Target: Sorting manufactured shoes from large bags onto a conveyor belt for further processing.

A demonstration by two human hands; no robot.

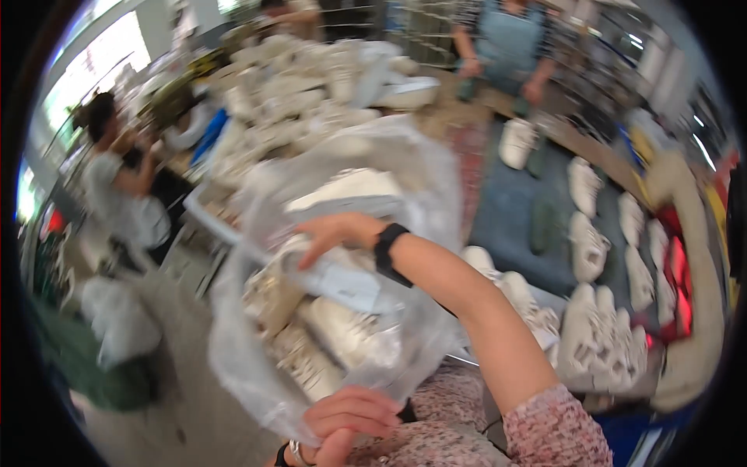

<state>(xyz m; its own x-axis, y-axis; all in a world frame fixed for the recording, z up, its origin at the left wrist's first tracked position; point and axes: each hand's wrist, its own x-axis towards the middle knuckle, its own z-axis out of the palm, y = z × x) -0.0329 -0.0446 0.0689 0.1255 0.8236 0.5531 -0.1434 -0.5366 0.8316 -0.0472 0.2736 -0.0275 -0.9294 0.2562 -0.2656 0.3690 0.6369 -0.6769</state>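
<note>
A large translucent plastic bag gapes in front of me, with several cream lace-up shoes inside it. A pale blue sheet lies among those shoes. At the bag's near rim, my left hand has its fingers closed on the plastic. My right hand, with a black band on the wrist, reaches into the bag over the shoes. Its thumb and fingers are apart beside the heel of one shoe; whether they touch it is hard to tell from the blur. Toward the far side of the bag lies another cream shoe.
Beyond the bag rises a big heap of cream shoes. To the right, pairs of shoes stand on a dark surface. A person in a blue apron works across from me; another person sits at the left.
</note>
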